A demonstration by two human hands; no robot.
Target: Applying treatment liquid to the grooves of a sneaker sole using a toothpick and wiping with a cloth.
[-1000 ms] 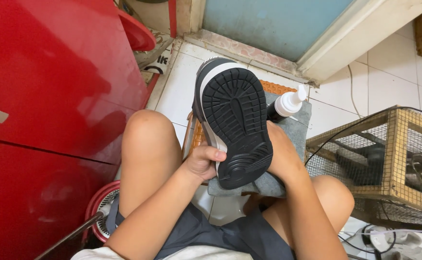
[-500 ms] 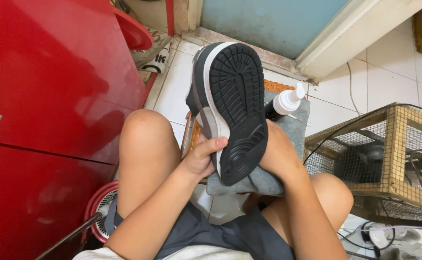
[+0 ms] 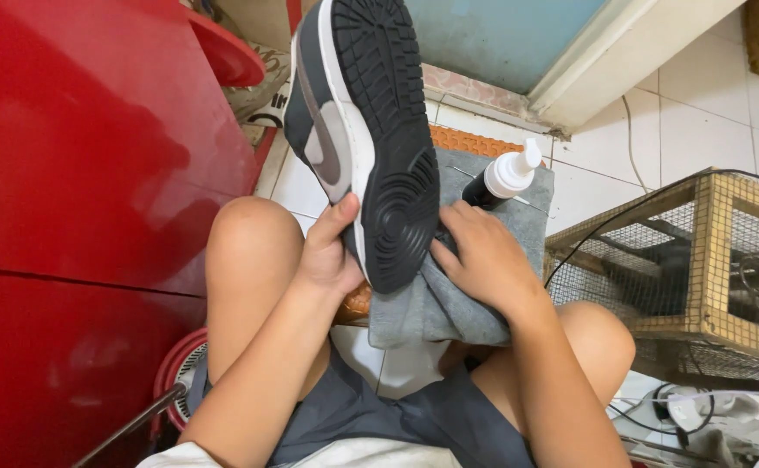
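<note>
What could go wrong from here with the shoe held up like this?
1. The left hand grips the sneaker only at its heel end, sole up; it might tip or slip.
2. The pump bottle lies just behind the right hand on the grey cloth; a swing of the shoe or a tug on the cloth could knock it away.

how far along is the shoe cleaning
Set up looks done: a bottle stands by on the cloth. In hand: the left hand holds the shoe sole-up, the right hand presses the cloth at its heel. Whether any part is clean can't be told.
</note>
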